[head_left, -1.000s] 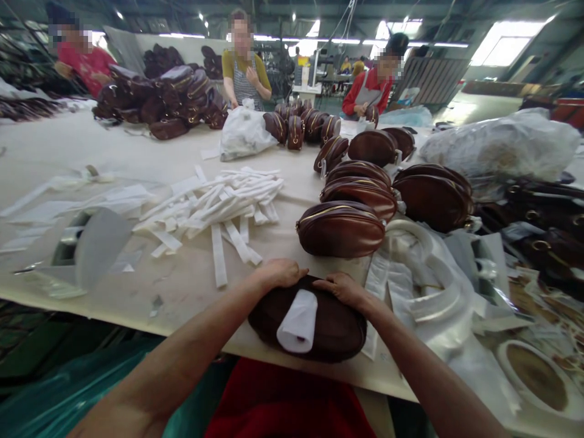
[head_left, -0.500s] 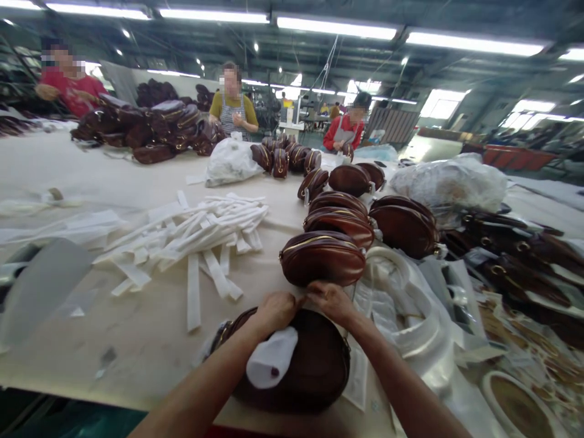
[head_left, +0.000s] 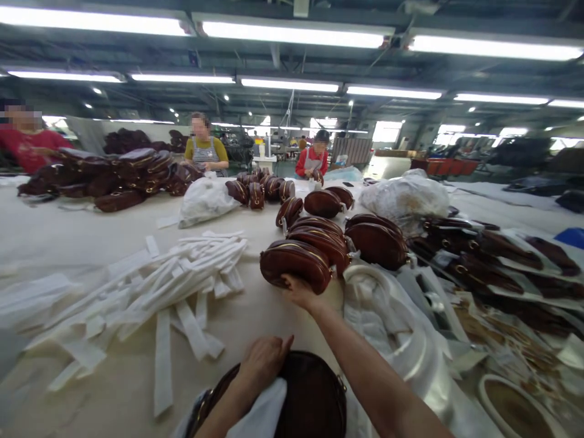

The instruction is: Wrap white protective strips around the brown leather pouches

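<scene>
A dark brown bag [head_left: 314, 395] lies at the bottom centre, with a white piece [head_left: 262, 410] on it, partly under my left wrist. My left hand [head_left: 264, 362] rests at the bag's upper edge, fingers curled; what it holds, if anything, is hidden. Farther forward, my right hand [head_left: 298, 292] touches the lower front of a glossy brown zipped bag [head_left: 294, 261] standing at the near end of a row. Its fingers are bent against the leather, and I cannot make out a firm grip.
White strips [head_left: 182, 274] are heaped at left. Clear plastic wrap [head_left: 392, 316] and flat brown bags [head_left: 483, 267] lie at right. A plastic-covered bundle [head_left: 406, 198] sits behind. Three people work across the table [head_left: 114, 234].
My right hand has left the near bag and moved forward to the standing bag. My left hand stays at the near bag. The camera view has tilted up and shifted right.
</scene>
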{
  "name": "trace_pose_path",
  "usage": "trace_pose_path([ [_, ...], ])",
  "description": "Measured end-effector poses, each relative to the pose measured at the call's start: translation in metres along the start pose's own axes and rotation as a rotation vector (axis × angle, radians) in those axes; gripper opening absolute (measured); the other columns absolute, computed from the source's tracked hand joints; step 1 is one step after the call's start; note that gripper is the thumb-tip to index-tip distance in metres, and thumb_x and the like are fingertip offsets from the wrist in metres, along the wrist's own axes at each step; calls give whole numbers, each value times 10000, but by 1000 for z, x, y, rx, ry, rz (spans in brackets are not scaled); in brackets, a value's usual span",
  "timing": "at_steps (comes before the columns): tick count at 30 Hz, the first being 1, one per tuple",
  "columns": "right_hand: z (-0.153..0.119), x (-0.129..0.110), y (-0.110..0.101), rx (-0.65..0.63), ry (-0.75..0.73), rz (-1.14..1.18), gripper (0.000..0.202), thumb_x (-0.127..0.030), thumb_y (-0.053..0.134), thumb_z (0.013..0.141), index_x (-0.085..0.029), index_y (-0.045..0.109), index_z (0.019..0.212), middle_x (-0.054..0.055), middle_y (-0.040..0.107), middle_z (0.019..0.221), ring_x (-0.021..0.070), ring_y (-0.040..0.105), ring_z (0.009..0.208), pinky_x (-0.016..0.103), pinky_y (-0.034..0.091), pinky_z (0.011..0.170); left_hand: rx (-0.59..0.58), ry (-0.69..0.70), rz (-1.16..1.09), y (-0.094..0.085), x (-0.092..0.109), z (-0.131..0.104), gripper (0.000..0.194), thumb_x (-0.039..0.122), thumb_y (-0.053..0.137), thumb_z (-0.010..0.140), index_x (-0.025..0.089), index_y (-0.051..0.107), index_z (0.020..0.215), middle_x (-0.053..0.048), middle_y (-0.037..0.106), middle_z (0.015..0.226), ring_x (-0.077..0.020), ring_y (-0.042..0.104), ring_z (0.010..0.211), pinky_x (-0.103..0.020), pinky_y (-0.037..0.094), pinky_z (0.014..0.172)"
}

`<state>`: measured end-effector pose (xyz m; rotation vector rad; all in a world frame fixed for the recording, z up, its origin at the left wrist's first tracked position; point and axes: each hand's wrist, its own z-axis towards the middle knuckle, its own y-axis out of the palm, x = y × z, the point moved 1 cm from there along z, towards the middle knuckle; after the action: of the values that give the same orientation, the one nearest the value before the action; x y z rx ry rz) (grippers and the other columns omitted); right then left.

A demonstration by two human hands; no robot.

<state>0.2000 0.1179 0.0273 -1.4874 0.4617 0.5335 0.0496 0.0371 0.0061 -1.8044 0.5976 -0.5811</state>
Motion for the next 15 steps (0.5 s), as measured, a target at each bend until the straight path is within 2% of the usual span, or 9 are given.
trace_pose_path([
  [3, 4, -9, -3, -32, -11, 18, 541, -205, 688, 737, -167, 540, 1255, 93, 625, 1220, 202, 616, 1049, 272, 475, 874, -23, 30, 13, 5, -4, 1, 406, 258, 324, 925, 250, 455, 1308, -109, 633, 891, -229, 635, 843, -331, 479, 746],
  [5, -15, -10, -7, -45, -26, 17, 475, -248, 695, 746, -184, 586, 1204, 67, 647, 1184, 186, 624, 1028, 253, 475, 873, -27, 39, 10, 7, -5, 1, 406, 268, 308, 932, 244, 445, 1314, -105, 629, 863, -232, 635, 845, -330, 474, 742],
  [8, -74, 4, -17, -4, -11, -24, 310, -271, 620, 824, -209, 630, 1128, 42, 664, 1136, 164, 612, 1034, 247, 451, 907, -38, 28, 23, 4, -5, 1, 423, 218, 277, 930, 255, 437, 1320, -109, 639, 887, -231, 637, 867, -336, 476, 746],
  [12, -162, 43, -38, 129, 156, -177, 215, -192, 527, 872, -168, 645, 1050, 107, 657, 1052, 237, 590, 1031, 372, 436, 917, -81, 67, 47, -3, -5, 0, 518, 103, 254, 880, 243, 388, 1360, -138, 649, 1007, -227, 635, 892, -368, 484, 782],
  [15, -194, 61, -45, 197, 237, -293, 188, -178, 524, 867, -171, 650, 1007, 123, 648, 1015, 265, 590, 990, 401, 450, 872, -82, 86, 71, -1, -7, 1, 611, 34, 245, 822, 231, 348, 1391, -151, 643, 1045, -239, 633, 920, -394, 485, 810],
])
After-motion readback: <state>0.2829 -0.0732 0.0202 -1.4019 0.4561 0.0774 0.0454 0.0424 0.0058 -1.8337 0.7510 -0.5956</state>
